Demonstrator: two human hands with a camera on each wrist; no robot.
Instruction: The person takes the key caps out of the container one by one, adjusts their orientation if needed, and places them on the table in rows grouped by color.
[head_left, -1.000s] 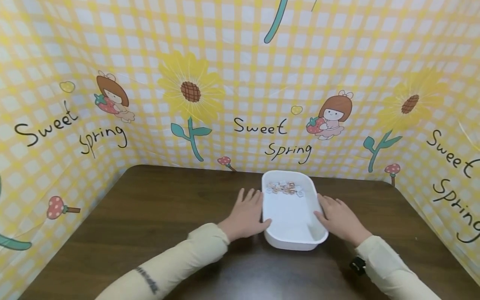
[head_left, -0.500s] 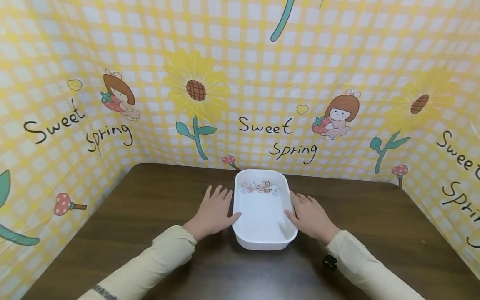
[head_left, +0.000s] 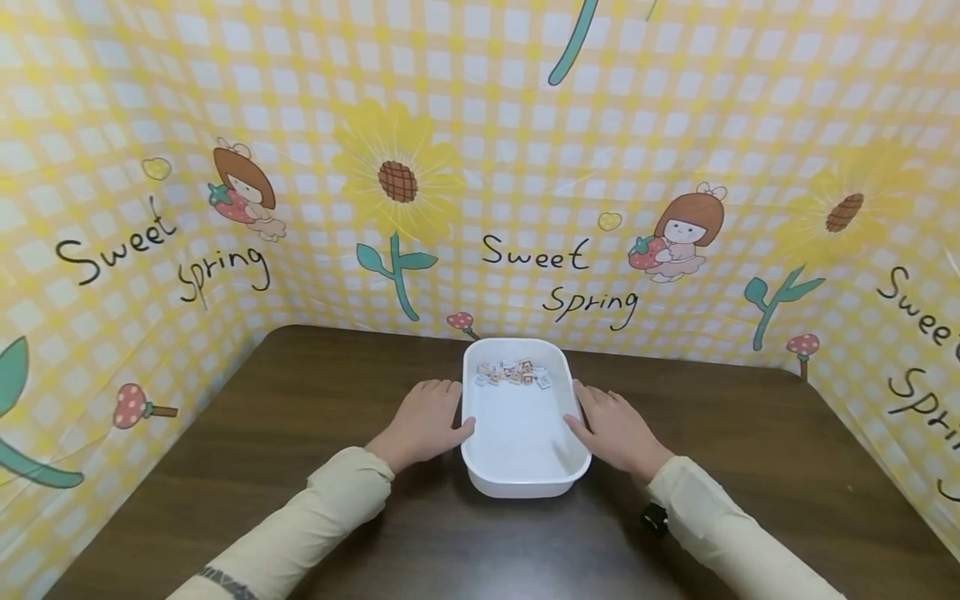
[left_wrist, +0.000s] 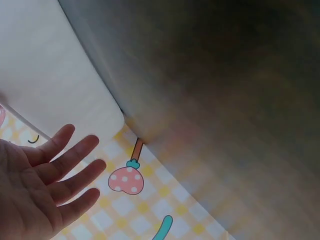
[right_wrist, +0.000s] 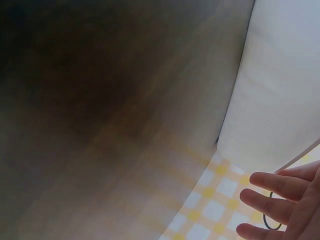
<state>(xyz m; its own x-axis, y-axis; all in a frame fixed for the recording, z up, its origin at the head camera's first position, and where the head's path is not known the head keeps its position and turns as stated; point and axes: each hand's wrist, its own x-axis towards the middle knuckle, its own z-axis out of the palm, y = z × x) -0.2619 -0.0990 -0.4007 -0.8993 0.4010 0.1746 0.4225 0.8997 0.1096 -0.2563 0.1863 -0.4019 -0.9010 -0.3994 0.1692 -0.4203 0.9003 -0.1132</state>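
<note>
A white rectangular tub (head_left: pixel 517 433) with rounded corners stands on the dark wooden table, long sides pointing away from me. At its far end lies a cluster of small square pieces (head_left: pixel 513 372), white and orange-brown, resembling keycaps. My left hand (head_left: pixel 426 421) is at the tub's left side, thumb tip at the rim. In the left wrist view its fingers (left_wrist: pixel 75 187) are relaxed and spread beside the tub's outer wall (left_wrist: pixel 60 75). Against the right side lies my right hand (head_left: pixel 618 425), thumb over the rim. Its fingers (right_wrist: pixel 272 206) look nearly straight in the right wrist view.
The brown table (head_left: pixel 247 450) extends to both sides of the tub and in front of it. A yellow checked cloth (head_left: pixel 525 150) with flowers and lettering hangs behind the table and along its sides. The tub's far end is close to the table's back edge.
The tub has slid left across the table between both hands, then come to rest. Over the last half second my left fingers have drawn in closer to its wall.
</note>
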